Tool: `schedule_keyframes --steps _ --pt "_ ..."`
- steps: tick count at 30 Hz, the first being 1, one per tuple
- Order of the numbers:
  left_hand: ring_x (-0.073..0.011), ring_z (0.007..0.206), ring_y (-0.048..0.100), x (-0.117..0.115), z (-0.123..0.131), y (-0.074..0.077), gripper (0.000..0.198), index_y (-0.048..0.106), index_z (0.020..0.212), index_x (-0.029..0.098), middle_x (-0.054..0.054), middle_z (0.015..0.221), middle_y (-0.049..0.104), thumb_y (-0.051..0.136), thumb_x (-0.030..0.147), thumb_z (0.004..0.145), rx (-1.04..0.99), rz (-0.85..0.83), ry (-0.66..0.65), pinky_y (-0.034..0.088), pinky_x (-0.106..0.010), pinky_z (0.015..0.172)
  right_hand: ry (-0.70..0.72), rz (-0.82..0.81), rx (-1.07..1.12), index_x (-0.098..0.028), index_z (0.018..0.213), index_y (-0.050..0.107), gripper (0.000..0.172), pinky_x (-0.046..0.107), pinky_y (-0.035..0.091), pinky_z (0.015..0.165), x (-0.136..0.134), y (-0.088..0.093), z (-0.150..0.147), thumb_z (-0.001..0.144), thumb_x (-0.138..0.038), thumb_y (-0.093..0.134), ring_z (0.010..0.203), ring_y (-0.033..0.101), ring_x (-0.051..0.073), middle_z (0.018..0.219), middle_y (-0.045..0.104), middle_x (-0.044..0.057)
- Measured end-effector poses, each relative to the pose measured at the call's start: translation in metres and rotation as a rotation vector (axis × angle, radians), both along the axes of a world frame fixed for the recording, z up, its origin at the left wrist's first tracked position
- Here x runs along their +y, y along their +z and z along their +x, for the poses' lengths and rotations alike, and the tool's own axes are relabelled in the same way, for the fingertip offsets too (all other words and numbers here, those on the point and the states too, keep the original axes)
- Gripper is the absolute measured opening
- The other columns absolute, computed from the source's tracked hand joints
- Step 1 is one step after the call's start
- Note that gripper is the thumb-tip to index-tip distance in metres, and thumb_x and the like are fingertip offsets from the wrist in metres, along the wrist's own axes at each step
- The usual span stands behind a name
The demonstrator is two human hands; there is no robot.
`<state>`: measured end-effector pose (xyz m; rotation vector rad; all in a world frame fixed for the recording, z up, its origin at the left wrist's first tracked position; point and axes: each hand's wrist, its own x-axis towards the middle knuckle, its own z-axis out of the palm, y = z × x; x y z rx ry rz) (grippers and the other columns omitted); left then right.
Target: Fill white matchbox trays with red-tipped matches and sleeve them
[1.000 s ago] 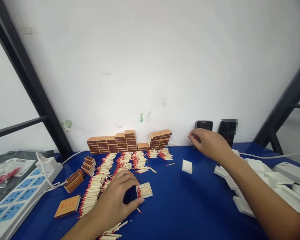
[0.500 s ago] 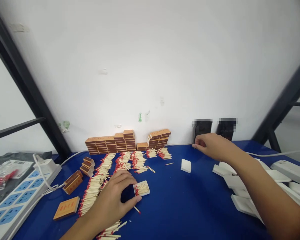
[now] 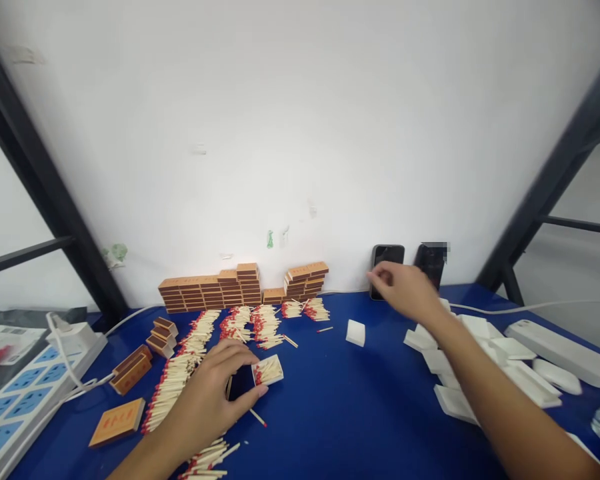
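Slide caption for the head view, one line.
Left hand holds a white tray of matches beside loose matches; right hand hovers before a dark phone.

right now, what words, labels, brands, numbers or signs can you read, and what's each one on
None can be read with certainty.
Orange matchbox: red characters, too blurred to read.
Stacked matchboxes: faint print on top, too small to read.
White label on the dark bag: too blurred to read.
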<state>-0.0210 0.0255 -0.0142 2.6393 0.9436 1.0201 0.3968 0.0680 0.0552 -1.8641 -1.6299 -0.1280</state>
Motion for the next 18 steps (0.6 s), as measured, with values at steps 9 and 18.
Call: schedule_keyframes --steps 9,18 --pt "-0.0252 0.109 0.066 -0.002 0.005 0.002 0.023 0.071 0.115 0.023 -0.008 0.111 0.073 0.078 0.035 0.097 -0.06 0.087 0.003 0.059 -0.042 0.095 0.003 0.04 0.421 -0.02 0.09 0.072 0.054 0.033 0.046 0.071 0.064 -0.026 -0.074 0.085 -0.073 0.064 0.082 0.068 0.025 0.092 0.076 0.011" --pt "-0.0264 0.104 0.069 0.0 0.002 0.005 0.024 0.073 0.114 0.022 -0.008 0.107 0.075 0.078 0.037 0.096 -0.117 0.122 0.12 0.06 -0.044 0.091 0.026 0.046 0.526 -0.019 0.079 0.069 0.054 0.032 0.045 0.064 0.084 -0.02 -0.068 0.082 -0.072 0.069 0.071 0.063 0.021 0.073 0.071 0.007"
